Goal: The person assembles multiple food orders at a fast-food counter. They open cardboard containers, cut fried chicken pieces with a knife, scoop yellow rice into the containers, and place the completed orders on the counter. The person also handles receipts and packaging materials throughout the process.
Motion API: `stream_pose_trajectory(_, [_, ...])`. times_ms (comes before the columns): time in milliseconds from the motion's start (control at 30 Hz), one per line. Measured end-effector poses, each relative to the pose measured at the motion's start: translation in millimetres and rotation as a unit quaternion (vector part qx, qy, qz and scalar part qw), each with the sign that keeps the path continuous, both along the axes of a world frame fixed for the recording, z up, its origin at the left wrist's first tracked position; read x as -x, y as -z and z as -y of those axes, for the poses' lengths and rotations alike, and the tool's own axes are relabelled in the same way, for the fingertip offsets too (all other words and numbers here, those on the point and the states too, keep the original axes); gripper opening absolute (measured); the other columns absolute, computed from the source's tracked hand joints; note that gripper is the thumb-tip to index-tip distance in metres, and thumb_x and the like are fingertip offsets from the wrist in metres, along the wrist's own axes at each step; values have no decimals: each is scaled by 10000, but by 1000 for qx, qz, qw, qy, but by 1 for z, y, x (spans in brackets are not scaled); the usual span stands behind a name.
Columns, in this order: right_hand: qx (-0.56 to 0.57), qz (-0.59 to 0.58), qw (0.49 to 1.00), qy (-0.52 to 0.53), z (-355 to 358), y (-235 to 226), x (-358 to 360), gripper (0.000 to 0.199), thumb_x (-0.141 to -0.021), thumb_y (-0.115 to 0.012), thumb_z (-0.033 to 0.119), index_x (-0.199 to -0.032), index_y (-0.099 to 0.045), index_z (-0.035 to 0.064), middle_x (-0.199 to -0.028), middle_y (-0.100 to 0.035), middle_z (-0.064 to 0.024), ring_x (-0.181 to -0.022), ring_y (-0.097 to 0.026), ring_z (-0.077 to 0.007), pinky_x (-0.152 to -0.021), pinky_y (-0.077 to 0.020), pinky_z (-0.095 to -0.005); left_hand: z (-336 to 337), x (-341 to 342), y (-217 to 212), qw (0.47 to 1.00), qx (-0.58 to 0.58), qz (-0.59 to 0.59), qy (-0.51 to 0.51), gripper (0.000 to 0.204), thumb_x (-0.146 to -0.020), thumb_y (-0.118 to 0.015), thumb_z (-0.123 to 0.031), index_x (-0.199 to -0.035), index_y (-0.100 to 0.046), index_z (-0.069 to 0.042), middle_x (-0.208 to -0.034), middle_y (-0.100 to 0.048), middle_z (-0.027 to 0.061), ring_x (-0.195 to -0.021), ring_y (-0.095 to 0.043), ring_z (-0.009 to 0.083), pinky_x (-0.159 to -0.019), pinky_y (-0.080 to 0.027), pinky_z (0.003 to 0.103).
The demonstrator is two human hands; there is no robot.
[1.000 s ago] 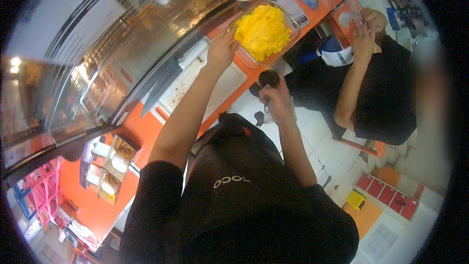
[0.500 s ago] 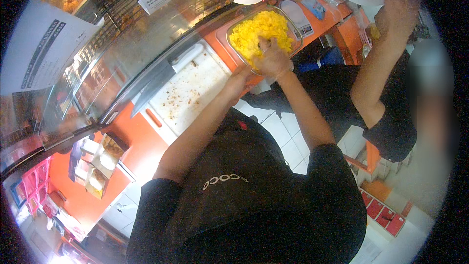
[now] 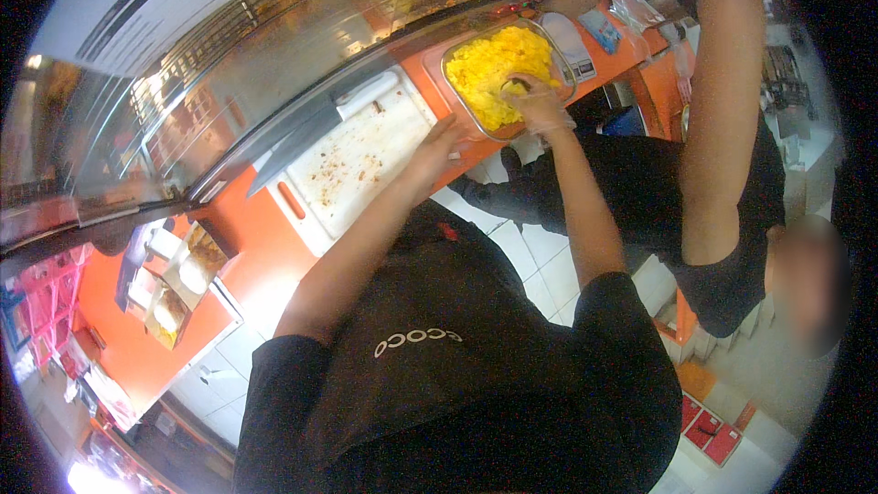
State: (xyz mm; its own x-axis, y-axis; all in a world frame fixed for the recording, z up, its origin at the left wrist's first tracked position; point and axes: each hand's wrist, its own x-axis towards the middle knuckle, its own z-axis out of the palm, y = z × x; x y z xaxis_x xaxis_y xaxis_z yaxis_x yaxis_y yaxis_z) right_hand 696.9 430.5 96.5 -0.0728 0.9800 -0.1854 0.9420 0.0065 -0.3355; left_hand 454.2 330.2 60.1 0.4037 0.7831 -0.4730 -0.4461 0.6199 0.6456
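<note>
A rectangular clear-walled tub (image 3: 482, 131) heaped with yellow food that looks like scrambled egg (image 3: 485, 69) stands at the counter's far side. My right hand (image 3: 540, 105), in a thin clear glove, reaches over its near right side. The fingers are curled into the yellow pieces, and their tips are partly hidden. To the left of the tub, my left hand (image 3: 434, 151) rests by the counter edge with its fingers stretched out, holding nothing. Beside that hand lies a white cutting board (image 3: 366, 151) strewn with brown crumbs. A large knife (image 3: 306, 133) with a white handle lies along the board's far edge.
A glass display case (image 3: 302, 46) runs behind the orange counter (image 3: 274, 247). Open food boxes (image 3: 187, 274) stand at the left. Close on my right, a co-worker in black raises a bare arm (image 3: 727, 119). A blue packet (image 3: 599, 29) lies beyond the tub.
My left hand has drawn away from the tub's corner toward the counter edge. My right hand stays at the egg, shifted slightly within the tub. The co-worker's arm reaches farther up.
</note>
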Motion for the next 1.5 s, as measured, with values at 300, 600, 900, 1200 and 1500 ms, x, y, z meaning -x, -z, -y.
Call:
stream_pose_trajectory(300, [-172, 138, 924, -313, -2, -35, -1, 625, -899, -771, 149, -1478, -540, 201, -1407, -577, -53, -1312, -526, -238, -1076, -446, -384, 59, 107, -43, 987, -115, -108, -13, 557, -1058, -551, -326, -1545, -416, -93, -1381, -618, 98, -1239, -597, 208, -1006, -469, 356])
stream_pose_trajectory(600, [240, -494, 833, -67, 109, -94, 271, 467, -972, -706, 183, -1413, -568, 112, -1173, -631, -34, -879, -613, -89, -613, -513, -179, 216, 296, -45, 667, -239, -581, -401, 244, -943, -691, -86, -1180, -678, -34, -1097, -716, 132, -1070, -669, 277, -931, -515, 390])
stream_pose_trajectory(900, [409, -496, 750, -155, 207, -65, 541, 380, -963, -724, 115, -1320, -596, 89, -1004, -624, -7, -613, -504, -28, -449, -362, -174, 283, 407, 0, 470, -34, -847, -246, 389, -902, -726, -357, -1182, -705, -88, -1431, -539, 173, -1362, -401, 406, -1061, -335, 601])
stream_pose_trajectory(1200, [36, -364, 816, -447, 238, -15, 639, 530, -877, -805, 118, -1355, -579, 81, -1258, -651, -112, -1175, -626, -248, -998, -516, -359, 291, 409, 1, 546, -35, -799, -251, 432, -928, -695, -446, -1270, -712, -181, -1625, -341, 244, -1522, -169, 497, -1104, -246, 658])
stream_pose_trajectory(1500, [26, -266, 852, -451, 245, -8, 643, 569, -911, -730, 232, -1431, -525, 124, -1410, -572, -208, -1308, -566, -379, -1089, -477, -444, 292, 411, 4, 554, -43, -790, -258, 440, -891, -729, -407, -1249, -715, -153, -1635, -310, 268, -1516, -172, 516, -1108, -244, 651])
